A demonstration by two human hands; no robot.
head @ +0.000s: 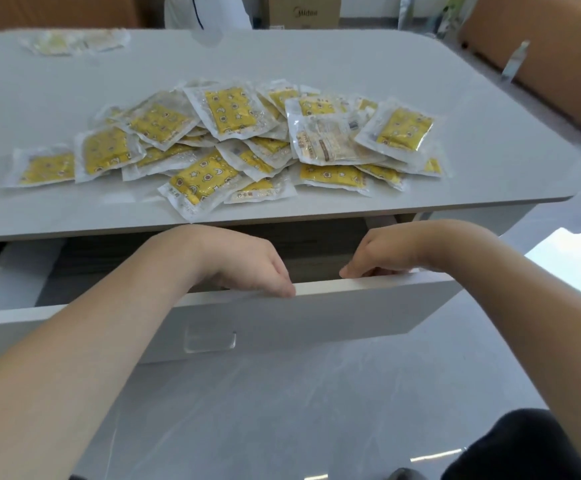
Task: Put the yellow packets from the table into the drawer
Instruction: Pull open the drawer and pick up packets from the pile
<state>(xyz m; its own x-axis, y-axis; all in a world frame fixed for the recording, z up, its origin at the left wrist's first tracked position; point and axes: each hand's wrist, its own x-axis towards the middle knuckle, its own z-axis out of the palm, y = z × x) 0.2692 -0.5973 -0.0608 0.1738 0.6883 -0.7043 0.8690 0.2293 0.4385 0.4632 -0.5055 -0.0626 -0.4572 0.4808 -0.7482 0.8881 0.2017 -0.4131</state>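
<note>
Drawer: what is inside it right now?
The drawer shows only bare wood-grain floor; no yellow packets inside. The tabletop and both forearms hide the rest.

A: How are the yellow packets (233, 143) arranged?
B: A loose, overlapping heap of clear-edged sachets with yellow printed centres is seen on the grey table (316, 64), near its front edge; one lies pale side up.

A: And the drawer (316, 306)?
B: It is shown pulled open below the tabletop, white-fronted, with a wood-grain floor visible inside.
</note>
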